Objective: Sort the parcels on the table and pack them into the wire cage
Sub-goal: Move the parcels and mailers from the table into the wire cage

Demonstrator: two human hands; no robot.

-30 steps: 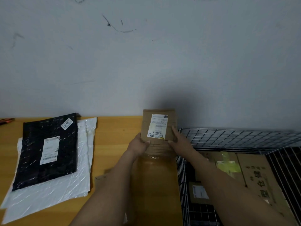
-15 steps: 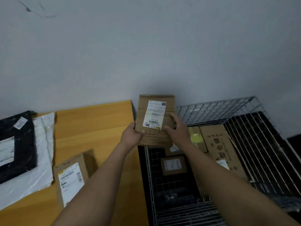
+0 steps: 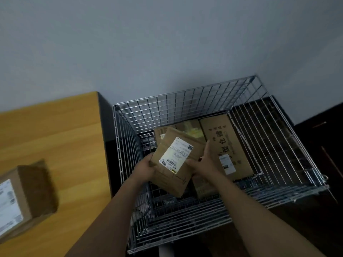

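Note:
A brown cardboard parcel [image 3: 178,175] with a white shipping label hangs tilted inside the open top of the wire cage [image 3: 185,101]. My left hand [image 3: 143,168] grips its left edge and my right hand [image 3: 203,163] holds its right edge, fingers along the side. Below it in the cage lie a large printed carton [image 3: 222,138] with a small label and another box [image 3: 187,127] with yellow tape, partly hidden by the held parcel. One more labelled parcel [image 3: 27,197] rests on the wooden table [image 3: 61,138] at the left.
The cage stands right of the table, against the grey wall. Its wire walls rise around the parcels. A dark floor lies to the right of the cage.
Both hands carried the parcel from above the table edge rightward and down into the cage, tilting it. The view swung right; the black and white mailers left the frame.

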